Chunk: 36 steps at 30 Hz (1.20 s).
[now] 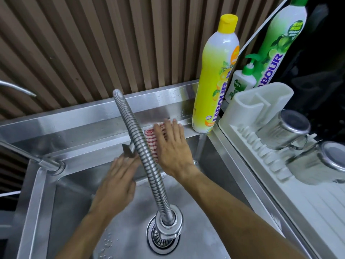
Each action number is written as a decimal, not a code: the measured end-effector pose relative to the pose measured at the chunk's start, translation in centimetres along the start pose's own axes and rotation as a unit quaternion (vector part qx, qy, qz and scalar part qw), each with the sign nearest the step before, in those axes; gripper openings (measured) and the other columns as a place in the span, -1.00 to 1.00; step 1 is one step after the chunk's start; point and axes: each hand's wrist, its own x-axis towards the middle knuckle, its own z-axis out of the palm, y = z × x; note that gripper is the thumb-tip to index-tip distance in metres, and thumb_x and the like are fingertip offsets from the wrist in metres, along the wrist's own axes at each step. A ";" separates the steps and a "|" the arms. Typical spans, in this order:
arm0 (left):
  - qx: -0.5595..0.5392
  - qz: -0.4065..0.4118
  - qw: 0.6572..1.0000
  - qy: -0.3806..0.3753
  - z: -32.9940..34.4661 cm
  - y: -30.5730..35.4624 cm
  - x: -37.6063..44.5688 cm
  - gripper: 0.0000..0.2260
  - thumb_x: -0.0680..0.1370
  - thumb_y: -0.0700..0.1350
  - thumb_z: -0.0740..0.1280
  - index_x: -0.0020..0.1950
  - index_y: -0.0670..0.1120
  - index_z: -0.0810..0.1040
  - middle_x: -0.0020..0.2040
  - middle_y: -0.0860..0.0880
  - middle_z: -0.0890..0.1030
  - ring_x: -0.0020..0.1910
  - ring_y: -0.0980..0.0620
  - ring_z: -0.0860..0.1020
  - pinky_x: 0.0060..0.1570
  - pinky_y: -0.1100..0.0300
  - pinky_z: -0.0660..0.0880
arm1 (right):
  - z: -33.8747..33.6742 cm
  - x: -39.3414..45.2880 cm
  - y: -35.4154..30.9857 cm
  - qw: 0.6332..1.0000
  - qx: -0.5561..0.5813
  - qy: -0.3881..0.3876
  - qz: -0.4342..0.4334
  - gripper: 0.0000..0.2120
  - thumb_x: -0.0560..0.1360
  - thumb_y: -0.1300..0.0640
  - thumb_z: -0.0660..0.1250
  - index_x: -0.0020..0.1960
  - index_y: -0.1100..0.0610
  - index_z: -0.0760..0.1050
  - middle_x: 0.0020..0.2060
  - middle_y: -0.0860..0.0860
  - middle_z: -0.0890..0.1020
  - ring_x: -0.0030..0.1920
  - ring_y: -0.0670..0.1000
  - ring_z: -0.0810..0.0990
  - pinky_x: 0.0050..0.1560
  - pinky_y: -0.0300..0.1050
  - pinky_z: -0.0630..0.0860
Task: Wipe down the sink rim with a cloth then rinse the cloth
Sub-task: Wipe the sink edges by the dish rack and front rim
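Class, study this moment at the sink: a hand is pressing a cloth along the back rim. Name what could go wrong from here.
1. The right hand presses the cloth close to the yellow bottle standing on the rim; a wipe further right could knock it over.
2. The flexible tap hose crosses in front of both hands; the left hand lies right beside it and might bump it.

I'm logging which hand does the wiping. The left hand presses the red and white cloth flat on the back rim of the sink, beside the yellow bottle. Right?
Not quite: the head view shows the right hand, not the left, pressing the cloth flat on the back rim, beside the yellow bottle. The left hand is at the tap handle.
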 end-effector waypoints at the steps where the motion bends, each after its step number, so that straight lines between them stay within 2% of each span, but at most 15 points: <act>1: -0.014 -0.007 1.000 0.022 -0.2 -0.8 -0.3 -0.49 0.50 -0.17 0.19 0.47 -0.10 0.44 0.46 -0.11 0.46 0.42 -0.15 0.42 0.43 -0.08 0.39 | 0.5 0.2 -0.1 1.000 0.014 -0.004 -0.028 -0.30 0.64 -0.11 0.25 0.65 0.15 0.08 0.63 0.22 0.14 0.64 0.28 0.03 0.64 0.19 -0.15; 4: -0.037 -0.064 0.996 0.058 -0.4 -1.2 0.0 -0.53 0.47 -0.11 0.26 0.39 -0.15 0.41 0.40 -0.12 0.36 0.38 -0.17 0.37 0.35 -0.25 0.43 | 1.5 0.6 -0.3 0.994 0.094 -0.052 -0.031 -0.32 0.69 -0.22 0.05 0.68 0.10 0.00 0.67 0.09 0.06 0.67 0.10 -0.06 0.64 0.07 -0.26; 7: 0.033 -0.138 0.990 0.018 0.3 -1.1 1.6 -0.34 0.51 0.13 0.23 0.55 -0.15 0.24 0.54 -0.15 0.23 0.56 -0.21 0.17 0.55 -0.25 0.09 | 1.5 0.3 -0.4 0.997 0.032 -0.071 -0.022 -0.15 0.63 -0.37 -0.01 0.69 0.13 -0.15 0.68 0.10 -0.08 0.67 0.15 -0.19 0.64 0.16 -0.23; 9: 0.082 -0.150 0.985 -0.001 0.9 -0.8 2.5 -0.27 0.51 0.19 0.20 0.62 -0.11 0.20 0.59 -0.12 0.21 0.61 -0.17 0.09 0.57 -0.22 -0.05 | 1.7 0.1 -0.4 0.997 0.016 -0.073 -0.027 -0.20 0.66 -0.24 0.09 0.69 0.13 -0.17 0.68 0.11 -0.10 0.66 0.19 -0.21 0.64 0.19 -0.22; 13: 0.098 -0.152 0.983 0.021 1.1 0.0 3.0 -0.32 0.50 0.11 0.25 0.60 -0.07 0.27 0.58 -0.13 0.26 0.59 -0.21 0.15 0.53 -0.26 0.03 | 1.2 0.3 -0.4 0.997 0.020 -0.067 -0.037 -0.30 0.67 -0.02 0.13 0.69 0.13 -0.10 0.68 0.10 -0.03 0.67 0.21 -0.13 0.62 0.23 -0.14; 20: 0.055 -0.149 0.986 0.046 1.9 1.9 1.6 -0.28 0.45 -0.04 0.39 0.53 -0.31 0.27 0.54 -0.31 0.29 0.55 -0.35 0.19 0.53 -0.30 0.12 | -0.4 -1.2 1.7 0.997 0.041 -0.068 -0.021 -0.41 0.68 0.09 0.17 0.66 0.13 0.11 0.64 0.09 0.18 0.64 0.20 0.08 0.62 0.14 -0.14; 22: 0.006 -0.151 0.987 0.049 2.4 3.2 0.6 -0.24 0.45 -0.02 0.38 0.56 -0.29 0.22 0.55 -0.33 0.26 0.55 -0.37 0.18 0.49 -0.35 0.19 | -1.4 -1.9 3.3 0.995 -0.008 -0.090 -0.036 -0.44 0.65 0.21 0.10 0.65 0.17 0.14 0.62 0.14 0.24 0.62 0.22 0.14 0.62 0.16 -0.08; 24: -0.045 -0.136 0.988 0.052 3.1 4.3 -0.2 -0.18 0.45 0.01 0.34 0.63 -0.24 0.10 0.62 -0.27 0.13 0.58 -0.34 0.10 0.47 -0.36 0.22 | -2.7 -2.9 5.3 0.988 -0.093 -0.090 -0.091 -0.47 0.60 0.24 -0.05 0.54 0.24 0.35 0.45 0.23 0.46 0.51 0.29 0.34 0.60 0.23 0.09; 27: -0.054 -0.091 0.994 0.041 5.3 5.5 -1.0 -0.23 0.55 0.12 0.22 0.64 -0.25 0.07 0.66 -0.21 0.03 0.62 -0.28 0.02 0.56 -0.25 0.06 | -5.4 -5.1 7.9 0.967 -0.184 -0.051 -0.170 -0.38 0.64 0.16 -0.20 0.17 0.27 0.64 0.09 0.23 0.69 0.27 0.33 0.58 0.46 0.26 0.37; 29: -0.092 -0.093 0.991 0.014 7.4 6.4 -1.6 -0.17 0.51 0.15 0.33 0.64 -0.22 0.11 0.66 -0.16 0.07 0.64 -0.19 -0.02 0.60 0.04 -0.16 | -7.1 -7.7 9.3 0.966 -0.199 0.000 -0.165 -0.33 0.70 0.20 -0.25 0.11 0.26 0.68 0.06 0.22 0.71 0.20 0.33 0.64 0.35 0.26 0.48; 30: -0.148 -0.115 0.982 -0.017 8.4 7.2 -2.2 -0.11 0.46 0.11 0.46 0.65 -0.17 0.11 0.67 -0.08 0.06 0.65 -0.03 -0.09 0.56 0.24 -0.24 | -7.4 -9.2 10.1 0.970 -0.197 0.022 -0.143 -0.38 0.69 0.22 -0.20 0.14 0.27 0.68 0.11 0.22 0.70 0.21 0.34 0.64 0.33 0.27 0.49; 32: -0.255 -0.180 0.948 -0.051 10.1 9.7 -4.1 -0.12 0.44 0.00 0.54 0.65 -0.04 0.14 0.62 0.17 0.10 0.57 0.37 -0.12 0.35 0.60 -0.23 | -6.9 -12.5 10.6 0.982 -0.175 0.009 -0.066 -0.53 0.60 0.17 0.04 0.33 0.27 0.59 0.31 0.24 0.61 0.37 0.33 0.55 0.46 0.26 0.38; 33: -0.289 -0.206 0.934 -0.051 10.8 11.1 -5.1 -0.21 0.48 0.00 0.50 0.62 0.02 0.19 0.56 0.23 0.16 0.54 0.41 -0.01 0.27 0.67 -0.19 | -6.2 -14.1 10.3 0.986 -0.163 -0.016 -0.020 -0.49 0.57 0.08 0.15 0.44 0.25 0.50 0.44 0.24 0.51 0.47 0.31 0.45 0.56 0.23 0.23; 34: -0.309 -0.218 0.924 -0.050 11.3 12.5 -5.8 -0.29 0.52 0.06 0.44 0.61 0.07 0.21 0.54 0.22 0.20 0.56 0.31 0.10 0.29 0.66 -0.14 | -5.3 -15.6 9.7 0.987 -0.155 -0.040 0.021 -0.38 0.55 -0.03 0.24 0.52 0.24 0.40 0.53 0.23 0.40 0.54 0.29 0.34 0.59 0.21 0.07; 36: -0.314 -0.219 0.922 -0.065 12.4 15.1 -7.0 -0.38 0.58 0.14 0.31 0.61 0.17 0.16 0.61 0.12 0.20 0.59 0.15 0.14 0.47 0.44 -0.04 | -4.1 -16.9 8.6 0.987 -0.136 -0.036 0.073 -0.27 0.54 -0.16 0.26 0.57 0.24 0.32 0.58 0.21 0.31 0.59 0.27 0.26 0.61 0.16 -0.10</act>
